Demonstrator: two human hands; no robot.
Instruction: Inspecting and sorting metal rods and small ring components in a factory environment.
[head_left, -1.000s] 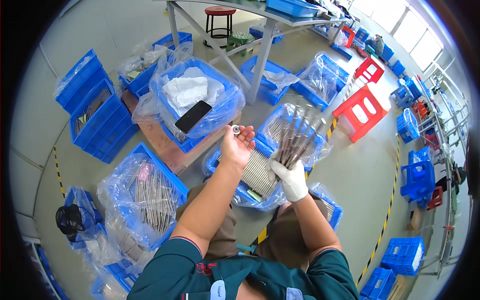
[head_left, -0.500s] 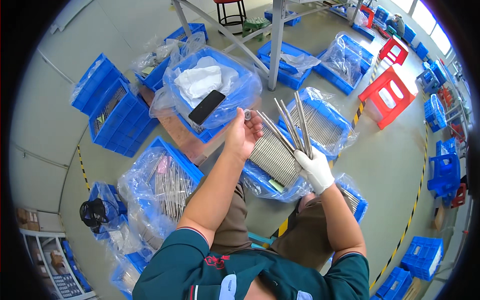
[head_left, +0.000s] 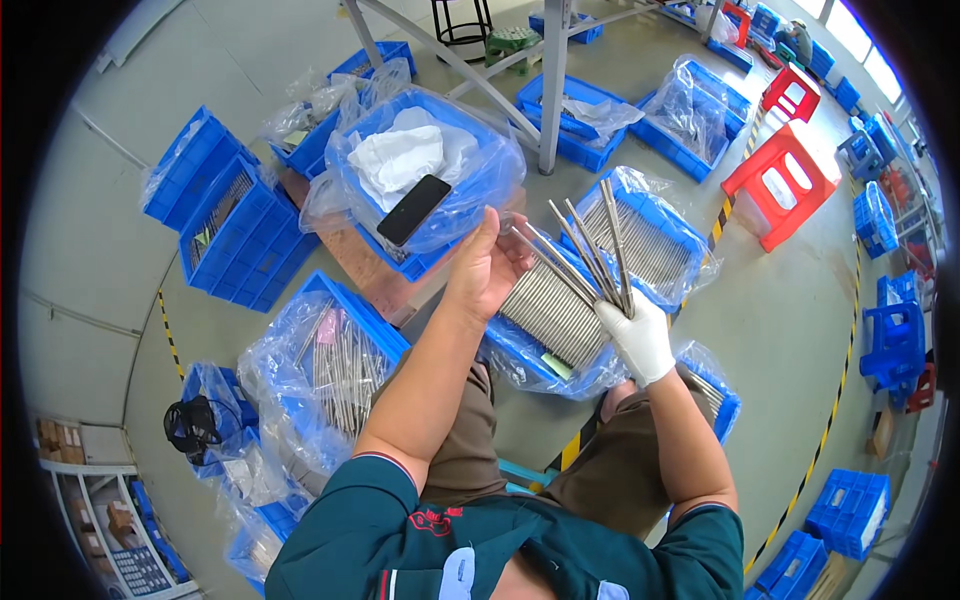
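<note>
Gripping a fanned bunch of long thin grey metal rods (head_left: pixel 590 250), the white-gloved right hand (head_left: pixel 637 335) is closed tight around their lower ends. The bare left hand (head_left: pixel 485 270) pinches one rod's tip, above a blue plastic crate (head_left: pixel 655 205) lined with clear film and filled with rods.

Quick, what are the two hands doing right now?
Left hand: bare, fingers curled around the tip of one metal rod.
Right hand: white glove, closed on a fanned bunch of metal rods.
</note>
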